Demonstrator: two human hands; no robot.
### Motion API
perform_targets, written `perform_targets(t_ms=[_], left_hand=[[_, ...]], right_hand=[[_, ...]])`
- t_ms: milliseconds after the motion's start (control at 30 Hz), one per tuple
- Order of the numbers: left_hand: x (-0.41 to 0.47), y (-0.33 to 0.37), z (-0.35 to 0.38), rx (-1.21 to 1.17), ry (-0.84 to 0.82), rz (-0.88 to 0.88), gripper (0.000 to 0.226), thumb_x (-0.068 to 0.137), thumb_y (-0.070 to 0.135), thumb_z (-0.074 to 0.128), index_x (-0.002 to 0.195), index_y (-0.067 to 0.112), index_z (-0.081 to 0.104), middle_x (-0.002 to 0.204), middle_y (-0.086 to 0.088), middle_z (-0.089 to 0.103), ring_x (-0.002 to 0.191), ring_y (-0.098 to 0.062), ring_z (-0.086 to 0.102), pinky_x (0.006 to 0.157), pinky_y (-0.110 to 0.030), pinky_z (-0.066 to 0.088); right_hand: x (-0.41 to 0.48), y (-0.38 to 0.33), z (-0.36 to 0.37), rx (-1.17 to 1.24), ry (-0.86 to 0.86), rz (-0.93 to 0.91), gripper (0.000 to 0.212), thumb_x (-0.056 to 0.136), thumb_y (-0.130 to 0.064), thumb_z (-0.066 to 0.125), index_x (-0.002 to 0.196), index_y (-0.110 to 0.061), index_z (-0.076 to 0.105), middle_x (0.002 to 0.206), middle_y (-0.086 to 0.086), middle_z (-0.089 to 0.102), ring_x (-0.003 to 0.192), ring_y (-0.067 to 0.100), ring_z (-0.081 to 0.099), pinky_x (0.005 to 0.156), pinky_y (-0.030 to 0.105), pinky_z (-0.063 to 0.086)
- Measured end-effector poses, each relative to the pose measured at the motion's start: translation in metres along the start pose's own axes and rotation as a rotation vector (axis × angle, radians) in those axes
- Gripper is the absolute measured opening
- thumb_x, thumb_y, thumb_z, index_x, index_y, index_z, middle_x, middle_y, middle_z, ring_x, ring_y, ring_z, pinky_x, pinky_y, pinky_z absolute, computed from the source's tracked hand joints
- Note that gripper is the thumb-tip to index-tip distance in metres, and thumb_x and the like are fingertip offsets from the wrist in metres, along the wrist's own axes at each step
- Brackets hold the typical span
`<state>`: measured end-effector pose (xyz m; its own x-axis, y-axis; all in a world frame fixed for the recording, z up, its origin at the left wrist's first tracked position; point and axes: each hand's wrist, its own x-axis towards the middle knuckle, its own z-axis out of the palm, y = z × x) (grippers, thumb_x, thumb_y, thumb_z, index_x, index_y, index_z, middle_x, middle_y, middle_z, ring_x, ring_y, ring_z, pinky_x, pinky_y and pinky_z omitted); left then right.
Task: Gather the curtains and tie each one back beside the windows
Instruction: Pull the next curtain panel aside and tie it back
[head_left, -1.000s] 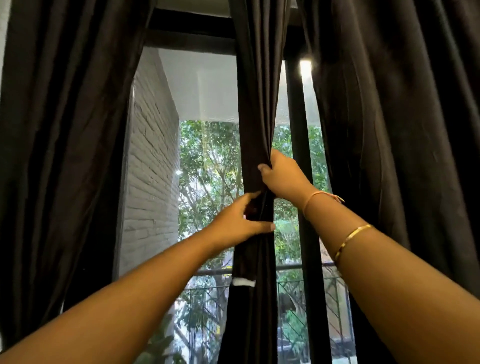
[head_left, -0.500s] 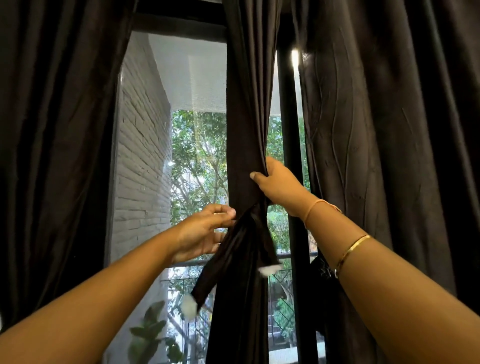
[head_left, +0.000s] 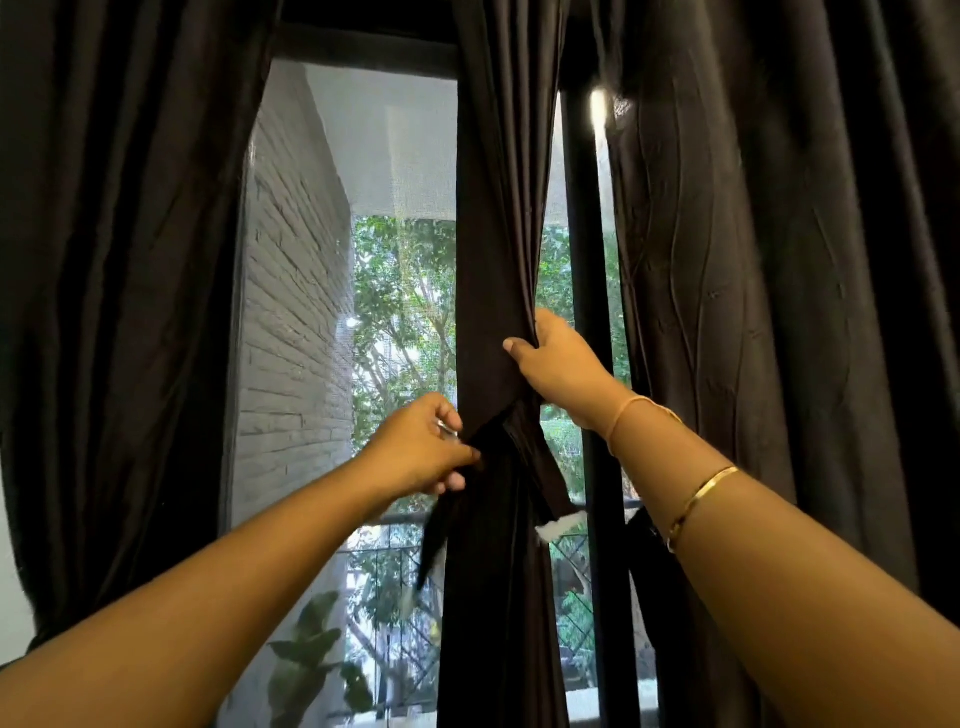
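Gripping the gathered middle curtain (head_left: 498, 249) at the centre of the frame, the right hand (head_left: 558, 366) lays its thumb across the front folds and curls its fingers behind the cloth. Just below and to the left, the left hand (head_left: 421, 449) pinches a dark tie strap (head_left: 537, 473) where it meets the left edge of the bundle, fingertips closed on the fabric. The strap wraps the curtain below the right hand; one end slants down to the right and shows a white tip, the other hangs down on the left, blurred. The curtain hangs as a narrow column in front of the glass, just left of the dark window post (head_left: 589, 249). A wide left curtain (head_left: 119, 270) fills the left of the frame and a right curtain (head_left: 779, 270) the right, both hanging loose. Through the pane, a pale brick wall (head_left: 296, 322) stands at left centre, with green trees (head_left: 405, 291) and a metal railing (head_left: 384, 561) beyond. Two gold bangles (head_left: 698, 501) circle the right forearm.
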<state>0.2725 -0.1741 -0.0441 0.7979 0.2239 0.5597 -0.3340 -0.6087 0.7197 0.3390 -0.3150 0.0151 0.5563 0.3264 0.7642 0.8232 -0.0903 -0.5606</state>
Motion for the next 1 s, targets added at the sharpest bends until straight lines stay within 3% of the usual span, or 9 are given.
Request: perform_targets(t_ms=[100,200,300,333,433,500,633,900,1000], left_hand=[[0.009,-0.003,-0.009,0.003,0.174,0.119,0.033,0.085,-0.013,0.052,0.067,0.014,0.045,0.066,-0.012,0.057,0.054,-0.02,0.067,0.054,-0.032,0.058],[0.012,-0.009,-0.008,0.28,0.31,0.299,0.044,0.081,-0.015,0.041,0.061,0.02,0.059,0.071,-0.007,0.062,0.065,-0.029,0.064,0.066,-0.036,0.057],[0.006,-0.011,0.009,0.369,0.324,0.325,0.023,0.09,0.011,0.047,0.081,0.024,0.065,0.062,0.007,0.055,0.046,-0.004,0.047,0.042,-0.011,0.034],[0.006,-0.012,0.016,0.309,0.286,0.293,0.015,0.09,0.026,0.05,0.086,0.024,0.064,0.069,0.006,0.058,0.055,-0.001,0.052,0.047,-0.008,0.035],[0.009,-0.004,0.035,0.114,0.151,0.181,0.05,0.074,0.066,0.058,0.101,0.024,0.064,0.101,0.002,0.063,0.091,-0.006,0.062,0.074,-0.02,0.049],[0.012,0.004,0.043,0.057,0.177,0.164,0.041,0.068,0.06,0.069,0.09,0.026,0.061,0.093,0.001,0.062,0.082,0.0,0.062,0.064,-0.015,0.047],[0.021,0.009,0.051,0.04,0.255,0.062,0.048,0.067,0.039,0.079,0.103,0.015,0.059,0.103,-0.008,0.062,0.089,-0.021,0.063,0.072,-0.035,0.053],[0.025,0.006,0.056,0.209,0.44,0.024,0.035,0.084,0.012,0.055,0.117,0.006,0.046,0.113,-0.015,0.054,0.097,-0.033,0.057,0.076,-0.04,0.049],[0.025,0.004,0.056,0.262,0.443,0.019,0.037,0.085,0.012,0.053,0.121,0.005,0.045,0.116,-0.016,0.053,0.099,-0.035,0.056,0.08,-0.041,0.048]], right_hand=[[0.0,0.001,-0.001,0.005,-0.001,-0.006,0.026,0.096,-0.013,0.047,0.121,-0.007,0.049,0.12,0.013,0.059,0.109,0.031,0.057,0.094,0.05,0.048],[0.0,0.001,-0.001,-0.021,0.002,-0.03,0.026,0.096,-0.013,0.048,0.121,-0.004,0.048,0.122,0.015,0.058,0.11,0.033,0.056,0.096,0.05,0.046],[0.001,0.001,0.0,-0.058,0.001,-0.04,0.027,0.095,-0.013,0.048,0.119,0.0,0.047,0.12,0.019,0.057,0.109,0.036,0.055,0.095,0.051,0.046],[0.001,0.002,0.0,-0.077,0.001,-0.049,0.027,0.095,-0.013,0.049,0.118,0.0,0.047,0.119,0.02,0.058,0.109,0.037,0.055,0.094,0.051,0.046],[0.001,0.002,0.002,-0.114,-0.004,-0.052,0.026,0.094,-0.014,0.049,0.116,0.0,0.048,0.115,0.02,0.059,0.105,0.036,0.056,0.092,0.051,0.046],[0.001,0.002,0.003,-0.078,-0.023,-0.052,0.027,0.094,-0.013,0.049,0.117,0.001,0.048,0.116,0.02,0.058,0.106,0.036,0.056,0.093,0.051,0.046],[0.001,0.004,0.004,0.056,-0.083,-0.035,0.024,0.093,-0.008,0.05,0.115,-0.003,0.051,0.116,0.018,0.061,0.104,0.03,0.059,0.092,0.046,0.05],[-0.005,0.021,0.0,0.471,-0.267,0.018,0.011,0.092,-0.012,0.055,0.082,-0.014,0.056,0.085,0.006,0.063,0.059,0.003,0.061,0.047,0.008,0.042],[-0.003,0.039,0.005,0.684,-0.07,0.099,0.02,0.095,-0.021,0.052,0.077,-0.014,0.05,0.085,0.013,0.059,0.057,0.007,0.062,0.043,0.01,0.041]])
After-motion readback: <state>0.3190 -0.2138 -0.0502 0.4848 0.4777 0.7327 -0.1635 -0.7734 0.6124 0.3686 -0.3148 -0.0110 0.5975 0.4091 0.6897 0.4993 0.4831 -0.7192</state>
